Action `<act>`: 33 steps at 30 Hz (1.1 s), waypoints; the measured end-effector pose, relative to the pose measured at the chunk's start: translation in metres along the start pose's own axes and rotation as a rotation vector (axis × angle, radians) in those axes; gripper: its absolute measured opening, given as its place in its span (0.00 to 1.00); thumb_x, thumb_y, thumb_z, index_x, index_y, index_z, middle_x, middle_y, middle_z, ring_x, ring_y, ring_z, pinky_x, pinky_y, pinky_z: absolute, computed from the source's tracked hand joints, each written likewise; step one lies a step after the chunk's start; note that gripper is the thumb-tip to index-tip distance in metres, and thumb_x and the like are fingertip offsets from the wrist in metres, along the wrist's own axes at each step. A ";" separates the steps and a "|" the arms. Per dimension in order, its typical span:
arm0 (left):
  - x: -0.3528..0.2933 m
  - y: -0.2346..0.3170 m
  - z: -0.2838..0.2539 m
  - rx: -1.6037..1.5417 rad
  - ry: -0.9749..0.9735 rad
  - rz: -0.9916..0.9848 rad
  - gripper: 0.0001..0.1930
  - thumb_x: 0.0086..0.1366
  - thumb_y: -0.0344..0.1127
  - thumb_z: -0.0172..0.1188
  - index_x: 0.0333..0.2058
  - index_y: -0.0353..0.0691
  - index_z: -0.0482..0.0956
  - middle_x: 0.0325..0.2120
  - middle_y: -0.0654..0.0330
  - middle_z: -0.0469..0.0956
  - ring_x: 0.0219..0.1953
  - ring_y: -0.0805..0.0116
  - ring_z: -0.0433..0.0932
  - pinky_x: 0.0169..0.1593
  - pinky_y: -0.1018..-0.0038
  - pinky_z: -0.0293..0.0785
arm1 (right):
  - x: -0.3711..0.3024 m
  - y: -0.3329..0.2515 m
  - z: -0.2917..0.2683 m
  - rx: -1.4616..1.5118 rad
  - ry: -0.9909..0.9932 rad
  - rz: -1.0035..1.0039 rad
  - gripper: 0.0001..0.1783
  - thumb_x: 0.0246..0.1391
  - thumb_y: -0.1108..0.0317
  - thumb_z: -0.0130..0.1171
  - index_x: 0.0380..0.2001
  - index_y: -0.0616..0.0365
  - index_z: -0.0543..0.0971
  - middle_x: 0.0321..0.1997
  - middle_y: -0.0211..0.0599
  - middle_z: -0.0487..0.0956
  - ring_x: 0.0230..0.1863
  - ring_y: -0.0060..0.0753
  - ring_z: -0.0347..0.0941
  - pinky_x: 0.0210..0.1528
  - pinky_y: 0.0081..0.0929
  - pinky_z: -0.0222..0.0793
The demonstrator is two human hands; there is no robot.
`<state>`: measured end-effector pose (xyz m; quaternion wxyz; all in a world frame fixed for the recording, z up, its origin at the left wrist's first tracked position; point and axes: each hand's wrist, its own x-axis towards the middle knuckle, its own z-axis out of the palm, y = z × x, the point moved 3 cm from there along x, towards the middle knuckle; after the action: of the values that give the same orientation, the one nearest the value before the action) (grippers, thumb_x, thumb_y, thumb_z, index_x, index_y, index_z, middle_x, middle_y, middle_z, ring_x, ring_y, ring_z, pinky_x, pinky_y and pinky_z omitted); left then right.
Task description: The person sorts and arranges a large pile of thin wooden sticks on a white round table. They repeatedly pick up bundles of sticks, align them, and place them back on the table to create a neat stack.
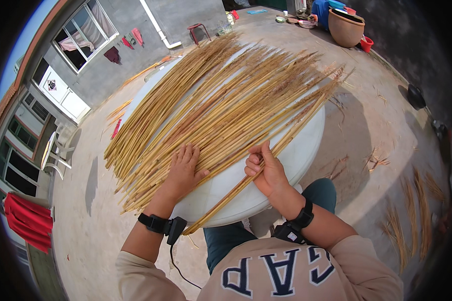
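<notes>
Long dried yellow stalks with feathery brown heads (226, 135) lie side by side across a round white table (306, 150), heads toward the far right. Flat on their near part rests my left hand (185, 168), fingers stretched out and holding nothing. My right hand (267, 169) is closed around a few stalks (226, 198) at the near right side of the spread. Their cut ends reach past the table's near edge. A denser bundle of stalks (171, 95) lies on the far left of the table.
More stalks (412, 220) lie on the concrete floor at the right, with loose scraps (376, 159) nearby. A white chair (55, 153) stands at the left. Beyond the table are a red stool (198, 31), a large clay pot (345, 27) and a red bucket (366, 43).
</notes>
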<state>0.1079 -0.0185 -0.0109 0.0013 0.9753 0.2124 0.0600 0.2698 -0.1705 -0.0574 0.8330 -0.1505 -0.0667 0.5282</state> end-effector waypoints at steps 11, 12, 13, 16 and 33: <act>-0.020 0.029 0.013 -0.017 -0.032 0.022 0.41 0.61 0.58 0.46 0.63 0.34 0.48 0.63 0.41 0.45 0.66 0.44 0.40 0.63 0.48 0.35 | -0.002 -0.001 0.001 -0.054 0.035 -0.039 0.25 0.59 0.46 0.44 0.34 0.61 0.72 0.19 0.28 0.63 0.19 0.20 0.57 0.22 0.20 0.56; -0.020 0.029 0.013 -0.036 -0.051 0.035 0.41 0.61 0.58 0.46 0.63 0.35 0.48 0.63 0.41 0.45 0.66 0.44 0.40 0.63 0.48 0.35 | -0.001 -0.001 -0.001 -0.055 0.023 -0.040 0.25 0.59 0.47 0.45 0.35 0.62 0.71 0.19 0.28 0.64 0.19 0.22 0.58 0.22 0.21 0.57; -0.020 0.030 0.014 -0.054 -0.071 0.047 0.40 0.61 0.58 0.46 0.63 0.35 0.48 0.63 0.41 0.44 0.66 0.44 0.40 0.63 0.47 0.35 | -0.001 0.000 -0.001 -0.048 0.022 -0.034 0.25 0.59 0.47 0.45 0.35 0.62 0.71 0.19 0.28 0.64 0.19 0.22 0.58 0.22 0.21 0.57; -0.021 0.034 0.015 -0.074 -0.084 0.086 0.40 0.61 0.58 0.46 0.63 0.37 0.49 0.63 0.42 0.44 0.66 0.44 0.40 0.63 0.47 0.34 | -0.001 -0.001 0.001 -0.040 0.021 -0.023 0.25 0.59 0.47 0.45 0.35 0.62 0.71 0.19 0.28 0.64 0.19 0.22 0.58 0.22 0.21 0.57; -0.007 -0.005 0.012 -0.168 -0.110 -0.040 0.34 0.63 0.50 0.49 0.62 0.39 0.51 0.63 0.44 0.46 0.66 0.45 0.41 0.65 0.53 0.37 | -0.002 -0.001 0.000 -0.018 0.023 -0.036 0.23 0.62 0.49 0.42 0.36 0.62 0.71 0.19 0.29 0.64 0.19 0.22 0.57 0.22 0.21 0.57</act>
<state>0.1006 -0.0162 -0.0240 0.0957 0.9692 0.2255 0.0240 0.2700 -0.1723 -0.0573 0.8418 -0.1628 -0.0646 0.5106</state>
